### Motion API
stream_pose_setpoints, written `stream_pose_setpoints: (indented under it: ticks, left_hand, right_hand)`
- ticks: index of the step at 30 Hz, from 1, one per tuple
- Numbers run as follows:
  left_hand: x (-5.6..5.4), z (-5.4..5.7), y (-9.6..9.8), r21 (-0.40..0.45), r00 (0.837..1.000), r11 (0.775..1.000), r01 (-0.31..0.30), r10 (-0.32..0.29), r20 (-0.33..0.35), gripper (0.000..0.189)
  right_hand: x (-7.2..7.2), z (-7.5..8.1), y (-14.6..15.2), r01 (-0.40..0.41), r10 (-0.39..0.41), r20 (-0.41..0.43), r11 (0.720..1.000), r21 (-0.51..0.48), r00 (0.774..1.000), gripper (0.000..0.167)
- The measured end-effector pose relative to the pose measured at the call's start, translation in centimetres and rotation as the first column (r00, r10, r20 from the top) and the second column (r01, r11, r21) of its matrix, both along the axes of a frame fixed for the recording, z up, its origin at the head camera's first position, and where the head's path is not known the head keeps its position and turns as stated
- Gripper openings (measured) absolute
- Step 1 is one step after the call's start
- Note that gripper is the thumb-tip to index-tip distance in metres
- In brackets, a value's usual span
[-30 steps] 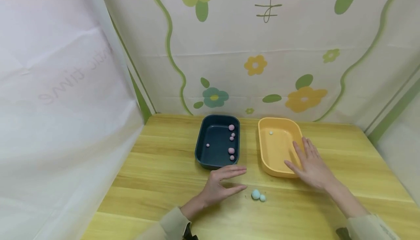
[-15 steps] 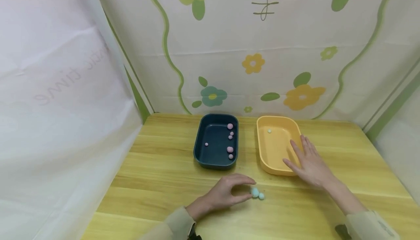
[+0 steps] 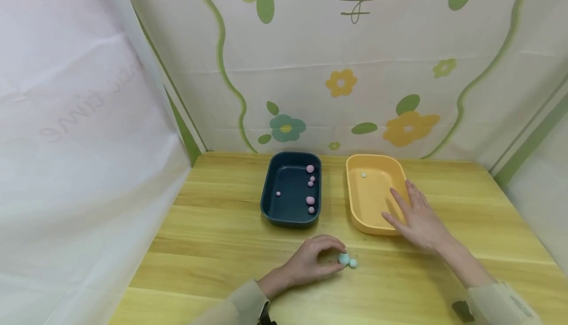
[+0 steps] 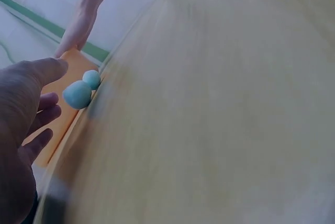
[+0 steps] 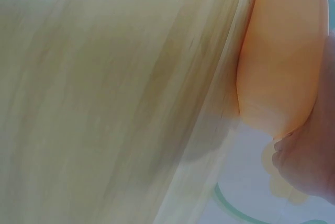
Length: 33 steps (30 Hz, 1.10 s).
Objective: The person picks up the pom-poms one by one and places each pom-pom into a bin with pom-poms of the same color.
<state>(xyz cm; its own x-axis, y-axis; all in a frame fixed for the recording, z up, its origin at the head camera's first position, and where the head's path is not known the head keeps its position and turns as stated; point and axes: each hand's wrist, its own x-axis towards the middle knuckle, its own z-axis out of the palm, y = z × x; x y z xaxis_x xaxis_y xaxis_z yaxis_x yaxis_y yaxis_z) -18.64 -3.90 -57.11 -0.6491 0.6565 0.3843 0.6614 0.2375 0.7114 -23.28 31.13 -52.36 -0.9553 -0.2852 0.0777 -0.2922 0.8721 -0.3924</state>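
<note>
My left hand [image 3: 307,265] is low over the table, thumb and fingers curved in a C around the larger pale-blue ball [image 3: 343,259]. Its fingertips come right up to that ball. In the left wrist view the ball shows whole, just beyond the thumb [image 4: 48,69]. A smaller pale-blue ball [image 3: 353,263] lies right beside it. My right hand [image 3: 423,222] rests with spread, straight fingers on the near right rim of the yellow tray [image 3: 372,229], thumb and one finger reaching inside. One small pale ball [image 3: 364,175] sits in that tray.
Left of the yellow tray stands a dark blue tray [image 3: 290,222] with several pinkish balls [image 3: 310,200] in it. Both are on a wood-grain table [image 3: 213,231]. A white floral cloth [image 3: 310,44] hangs behind the table, and another white cloth [image 3: 75,192] hangs at the left.
My left hand has moved right and away from the dark blue tray to the larger pale-blue ball, its thumb and fingers drawing closer together. The right hand stays on the yellow tray.
</note>
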Motion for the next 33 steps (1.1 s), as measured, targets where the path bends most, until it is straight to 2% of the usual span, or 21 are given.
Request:
stream_pose_setpoints:
  ticks: [10,20,23,26,27,29,33]
  left_hand:
    - [0.3,-0.6,0.3,-0.099,0.998,0.994,-0.046,0.049,0.025,0.030]
    - [0.6,-0.6,0.6,-0.176,0.994,0.981,-0.077,0.062,-0.089,0.025]
    - [0.7,-0.6,0.7,-0.146,0.985,0.985,-0.096,0.073,-0.158,0.024]
    - [0.8,-0.5,0.7,-0.063,0.968,0.993,-0.098,0.081,-0.238,0.022]
    - [0.6,-1.3,0.8,-0.028,0.956,0.995,-0.097,0.085,-0.280,0.021]
    - [0.6,-1.1,0.9,0.035,0.953,0.996,-0.082,0.088,-0.290,0.021]
    - [0.9,-0.5,1.1,0.121,0.957,0.991,-0.062,0.093,-0.273,0.023]
  right_hand:
    - [-0.1,0.0,-0.1,0.006,-0.006,0.004,1.000,0.003,1.000,0.084]
    - [0.0,0.0,0.0,0.007,-0.007,0.011,1.000,-0.004,1.000,0.083]
    - [0.1,0.0,-0.1,0.007,-0.007,0.011,1.000,-0.004,1.000,0.083]
    - [0.1,0.0,-0.1,0.008,-0.008,0.013,1.000,-0.006,1.000,0.083]
    - [0.1,0.0,-0.1,0.009,-0.009,0.013,1.000,-0.006,1.000,0.083]
    - [0.1,0.0,-0.1,0.012,-0.012,0.015,1.000,-0.005,1.000,0.083]
    - [0.0,0.0,0.0,0.017,-0.017,0.015,1.000,-0.004,1.000,0.084]
